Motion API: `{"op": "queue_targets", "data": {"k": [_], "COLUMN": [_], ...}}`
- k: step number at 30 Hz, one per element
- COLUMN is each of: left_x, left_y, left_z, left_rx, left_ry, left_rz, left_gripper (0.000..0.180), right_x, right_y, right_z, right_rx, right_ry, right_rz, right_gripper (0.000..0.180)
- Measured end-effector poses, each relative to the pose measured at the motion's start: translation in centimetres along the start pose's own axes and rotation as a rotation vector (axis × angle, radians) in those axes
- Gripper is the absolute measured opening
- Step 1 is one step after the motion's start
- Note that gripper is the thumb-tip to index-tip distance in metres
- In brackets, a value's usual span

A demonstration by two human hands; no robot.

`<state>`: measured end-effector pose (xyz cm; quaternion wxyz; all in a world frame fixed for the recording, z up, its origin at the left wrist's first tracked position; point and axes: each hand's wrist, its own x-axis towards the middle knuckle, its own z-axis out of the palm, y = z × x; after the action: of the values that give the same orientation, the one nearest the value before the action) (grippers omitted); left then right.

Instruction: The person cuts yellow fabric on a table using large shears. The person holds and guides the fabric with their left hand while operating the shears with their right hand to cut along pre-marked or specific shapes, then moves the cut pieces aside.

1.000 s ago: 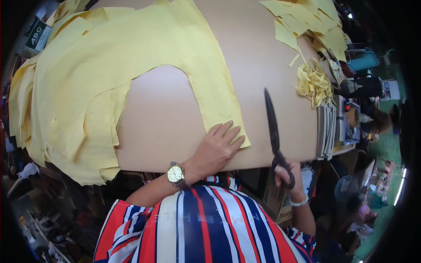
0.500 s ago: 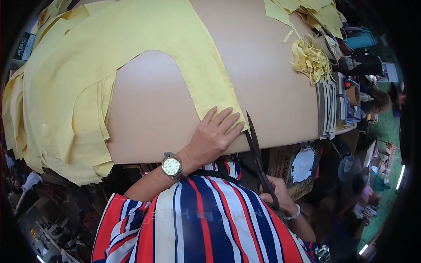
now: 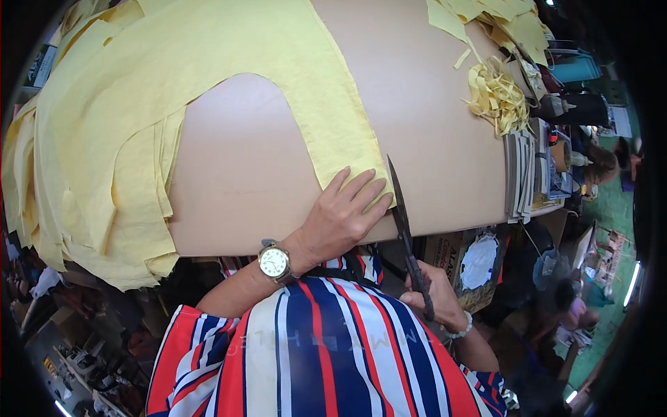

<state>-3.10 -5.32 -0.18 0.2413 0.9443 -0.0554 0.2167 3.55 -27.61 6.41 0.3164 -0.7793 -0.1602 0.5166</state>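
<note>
A large piece of yellow fabric (image 3: 208, 62) with a curved cut-out lies over the brown table (image 3: 445, 139). My left hand (image 3: 344, 215), with a wristwatch on its wrist, presses flat on the fabric's near corner at the table's front edge. My right hand (image 3: 434, 288) grips the handles of long dark scissors (image 3: 403, 222) below the table edge. The blades point up and away, their tips right beside the fabric's right edge, just past my left fingertips.
More yellow fabric layers (image 3: 83, 194) hang over the table's left side. Yellow pieces (image 3: 500, 21) and a tangle of yellow strips (image 3: 497, 94) lie at the far right. Stacked flat boards (image 3: 521, 174) sit on the right edge. A cardboard box (image 3: 472, 264) stands below.
My right hand has drawn the scissors back toward me and leftward, from out on the table to beside my left hand. The left hand stays pressed on the fabric corner.
</note>
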Motion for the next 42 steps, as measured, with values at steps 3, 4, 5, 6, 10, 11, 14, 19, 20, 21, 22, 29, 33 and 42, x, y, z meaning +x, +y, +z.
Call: {"op": "queue_targets", "data": {"k": [3,4,5,6,10,11,14,19,20,21,22,29,33,42], "left_x": [-0.1,-0.1,0.0,0.0,-0.2,-0.2,0.0,0.1,0.1,0.1,0.1,0.2,0.1,0.0], "left_y": [-0.1,0.0,0.0,0.0,-0.1,-0.1,-0.2,-0.3,-0.3,-0.3,-0.4,-0.5,-0.6,-0.5], "left_z": [0.2,0.2,0.2,0.2,0.3,0.3,0.2,0.2,0.2,0.2,0.2,0.0,0.0,-0.2], "left_rx": [-0.012,-0.013,-0.014,-0.015,-0.015,-0.014,-0.024,-0.032,-0.035,-0.038,-0.037,-0.073,-0.077,-0.091], "left_ry": [0.0,-0.002,-0.003,-0.006,-0.007,-0.008,-0.017,-0.013,-0.009,-0.005,-0.001,0.024,0.025,0.01], "left_rz": [-0.003,-0.003,-0.002,-0.001,0.001,0.002,-0.001,-0.01,-0.009,-0.01,-0.007,0.016,0.023,0.005], "left_gripper": [0.03,0.03,0.03,0.03,0.03,0.03,0.031,0.031,0.031,0.031,0.03,0.029,0.03,0.029], "right_x": [-0.5,-0.7,-0.9,-0.9,-1.1,-1.1,-1.3,-1.4,-1.4,-1.3,-1.2,0.7,1.3,0.5], "right_y": [0.6,0.8,1.0,1.1,1.7,1.8,0.9,0.7,0.6,0.7,0.8,-0.5,-1.2,-0.9], "right_z": [0.4,0.6,0.8,0.8,0.9,1.0,1.2,0.9,0.9,0.8,0.5,-0.5,-0.7,0.2], "right_rx": [0.093,0.135,0.177,0.155,0.103,0.099,0.122,0.111,0.159,0.153,0.146,-0.009,-0.007,0.095], "right_ry": [0.045,0.058,0.071,0.075,0.094,0.099,0.112,0.095,0.097,0.084,0.07,0.081,0.079,0.095], "right_rz": [-0.018,0.002,0.023,0.023,0.001,-0.009,0.043,0.08,0.07,0.055,0.039,-0.045,-0.015,0.065], "right_gripper": [0.042,0.042,0.041,0.041,0.038,0.037,0.036,0.035,0.036,0.036,0.037,0.039,0.04,0.037]}}
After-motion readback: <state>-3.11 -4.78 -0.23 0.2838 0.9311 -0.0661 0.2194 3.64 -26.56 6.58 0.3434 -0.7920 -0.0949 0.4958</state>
